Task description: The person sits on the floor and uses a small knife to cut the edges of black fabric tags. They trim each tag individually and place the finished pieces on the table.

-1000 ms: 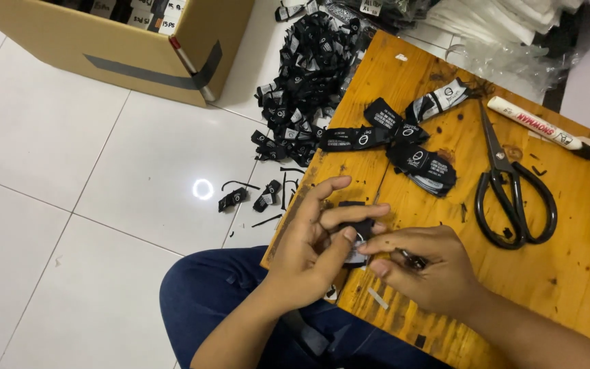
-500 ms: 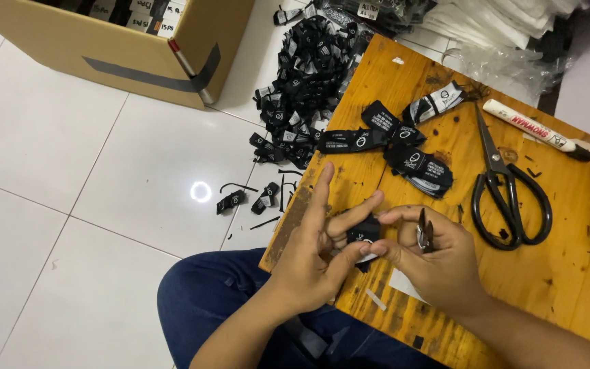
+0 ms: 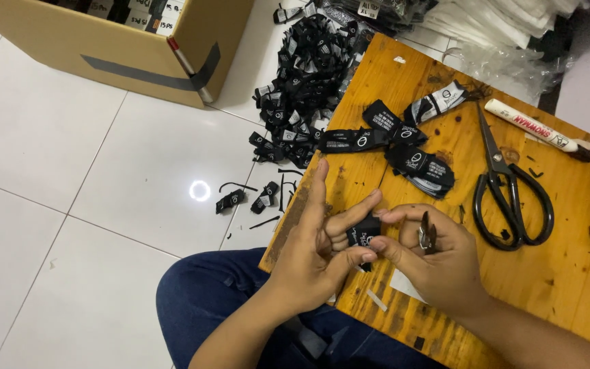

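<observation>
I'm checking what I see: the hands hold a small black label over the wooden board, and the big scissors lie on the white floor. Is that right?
Not quite. In the head view the scissors lie on the wooden board, not on the floor. The rest holds: the left hand and right hand hold a small black label over the board.

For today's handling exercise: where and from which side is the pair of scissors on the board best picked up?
Grip the scissors by the two black handle loops, coming from the near side of the wooden board. The loops lie toward the person, open and clear of clutter, while the blades point away toward the marker.
</observation>
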